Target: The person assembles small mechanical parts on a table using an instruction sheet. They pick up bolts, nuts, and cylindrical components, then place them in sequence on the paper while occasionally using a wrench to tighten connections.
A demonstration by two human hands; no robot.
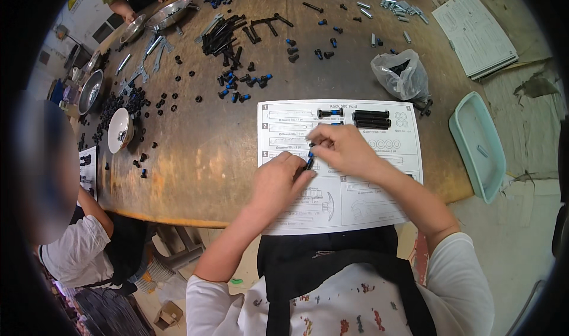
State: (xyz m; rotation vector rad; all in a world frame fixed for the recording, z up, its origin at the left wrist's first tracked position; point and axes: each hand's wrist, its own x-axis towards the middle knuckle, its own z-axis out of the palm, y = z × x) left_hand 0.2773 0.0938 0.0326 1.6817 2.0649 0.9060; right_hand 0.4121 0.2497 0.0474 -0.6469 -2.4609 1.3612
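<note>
Over a printed instruction sheet (pixel 379 208) with line drawings, my two hands meet near its middle. My left hand (pixel 275 181) pinches a small black bolt (pixel 309 161) with a blue-coated thread between thumb and fingertips. Just above it, the fingers of my right hand (pixel 344 149) are closed together at the bolt's upper end, around a small dark piece I cannot make out. Beyond my right hand, a short black bolt (pixel 330 113) and several long black bolts (pixel 371 120) lie across the sheet's upper part. Another blue-coated bolt is partly hidden behind my right hand.
Loose blue-coated bolts (pixel 243 87) and a pile of long black bolts (pixel 224 37) lie beyond the sheet. Black nuts surround a white bowl (pixel 120 130) at left. A plastic bag (pixel 402 75), green tray (pixel 455 122) and papers (pixel 474 34) stand right. Other people work at left.
</note>
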